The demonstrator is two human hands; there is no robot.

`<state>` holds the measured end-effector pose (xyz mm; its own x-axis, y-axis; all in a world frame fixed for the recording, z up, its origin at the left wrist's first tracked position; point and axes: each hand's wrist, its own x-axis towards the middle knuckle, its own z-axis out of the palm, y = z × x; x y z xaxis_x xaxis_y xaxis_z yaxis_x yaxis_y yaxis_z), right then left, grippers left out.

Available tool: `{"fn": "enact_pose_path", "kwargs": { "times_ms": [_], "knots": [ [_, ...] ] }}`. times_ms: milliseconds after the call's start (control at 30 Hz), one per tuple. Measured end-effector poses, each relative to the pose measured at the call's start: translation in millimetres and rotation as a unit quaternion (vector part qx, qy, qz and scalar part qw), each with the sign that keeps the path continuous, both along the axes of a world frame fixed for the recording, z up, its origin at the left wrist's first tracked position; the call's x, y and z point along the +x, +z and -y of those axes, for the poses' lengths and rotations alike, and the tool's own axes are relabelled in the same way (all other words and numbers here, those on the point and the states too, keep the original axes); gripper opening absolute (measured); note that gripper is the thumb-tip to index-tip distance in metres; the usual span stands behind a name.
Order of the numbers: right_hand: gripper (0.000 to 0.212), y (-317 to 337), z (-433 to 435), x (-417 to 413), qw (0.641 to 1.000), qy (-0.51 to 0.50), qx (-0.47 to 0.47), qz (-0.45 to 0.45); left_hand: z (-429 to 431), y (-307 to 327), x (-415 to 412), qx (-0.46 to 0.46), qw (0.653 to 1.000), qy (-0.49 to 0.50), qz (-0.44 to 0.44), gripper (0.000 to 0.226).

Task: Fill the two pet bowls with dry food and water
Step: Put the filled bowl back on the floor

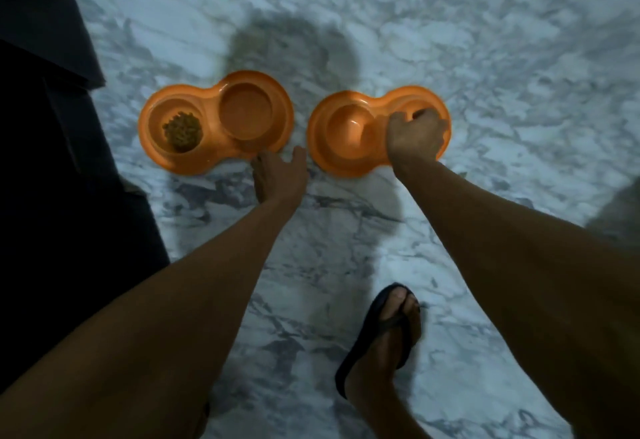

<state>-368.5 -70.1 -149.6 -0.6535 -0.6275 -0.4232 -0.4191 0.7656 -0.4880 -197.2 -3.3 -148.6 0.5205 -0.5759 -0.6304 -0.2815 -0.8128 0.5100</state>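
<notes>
Marble floor [485, 40] bears left bowl [211, 161] holding kibble [182, 130], right bowl [323, 151] under right hand [415, 135], grip unclear; left hand [278, 177] spread.

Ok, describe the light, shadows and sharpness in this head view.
Head view: dim, bluish light; a soft shadow of the person falls on the marble floor beyond the left bowl; small glare spot inside the right bowl; whole frame slightly soft, the kibble smeared; wide-angle stretch swells the forearms at the bottom edge.
</notes>
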Motion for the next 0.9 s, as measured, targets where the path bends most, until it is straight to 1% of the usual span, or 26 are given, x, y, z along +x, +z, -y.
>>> {"fn": "enact_pose_path", "kwargs": {
  "times_ms": [67, 133, 200, 267, 333, 400, 433, 467, 500, 533, 600, 667, 733, 800, 900],
  "knots": [
    [0.054, 3, 1, -24, 0.997, -0.005, 0.072, -0.023, 3, -4, -24, 0.035, 0.998, 0.009, -0.058, 0.083],
    [0.061, -10, 0, -53, 0.992, -0.047, 0.116, -0.016, 10, -3, -44, 0.076, 0.992, 0.018, -0.102, 0.088],
    [0.069, -21, 2, -69, 0.99, -0.072, 0.119, 0.036, 18, -11, -58, 0.094, 0.988, 0.04, -0.117, 0.094],
    [0.072, -29, 0, -77, 0.988, -0.066, 0.117, 0.074, 25, -23, -64, 0.103, 0.988, 0.052, -0.107, 0.092],
    [0.065, -34, -3, -85, 0.99, -0.037, 0.111, 0.073, 26, -32, -66, 0.101, 0.99, 0.047, -0.087, 0.076],
    [0.054, -37, -7, -89, 0.992, -0.03, 0.099, 0.075, 25, -36, -66, 0.085, 0.992, 0.055, -0.074, 0.044],
    [0.051, -35, -10, -90, 0.991, -0.037, 0.097, 0.083, 24, -33, -66, 0.083, 0.991, 0.068, -0.074, 0.033],
    [0.051, -30, -13, -91, 0.991, -0.043, 0.094, 0.088, 23, -26, -66, 0.081, 0.99, 0.085, -0.082, 0.033],
    [0.051, -22, -16, -91, 0.99, -0.047, 0.094, 0.091, 21, -19, -66, 0.085, 0.987, 0.103, -0.087, 0.042],
    [0.052, -12, -19, -91, 0.99, -0.047, 0.096, 0.092, 19, -10, -66, 0.09, 0.985, 0.117, -0.088, 0.054],
    [0.056, 15, -25, -89, 0.989, -0.055, 0.095, 0.1, 14, 17, -66, 0.084, 0.98, 0.146, -0.104, 0.064],
    [0.056, 49, -29, -86, 0.989, -0.058, 0.088, 0.103, 11, 53, -63, 0.065, 0.976, 0.173, -0.119, 0.063],
    [0.054, 93, -28, -82, 0.989, -0.062, 0.08, 0.11, 9, 95, -59, 0.04, 0.974, 0.194, -0.113, 0.057],
    [0.051, 146, -24, -74, 0.989, -0.055, 0.075, 0.115, 7, 147, -53, 0.022, 0.97, 0.22, -0.103, 0.057],
    [0.043, 241, -15, -61, 0.99, -0.033, 0.064, 0.123, 4, 243, -43, -0.017, 0.962, 0.256, -0.095, 0.06]
  ]
}}
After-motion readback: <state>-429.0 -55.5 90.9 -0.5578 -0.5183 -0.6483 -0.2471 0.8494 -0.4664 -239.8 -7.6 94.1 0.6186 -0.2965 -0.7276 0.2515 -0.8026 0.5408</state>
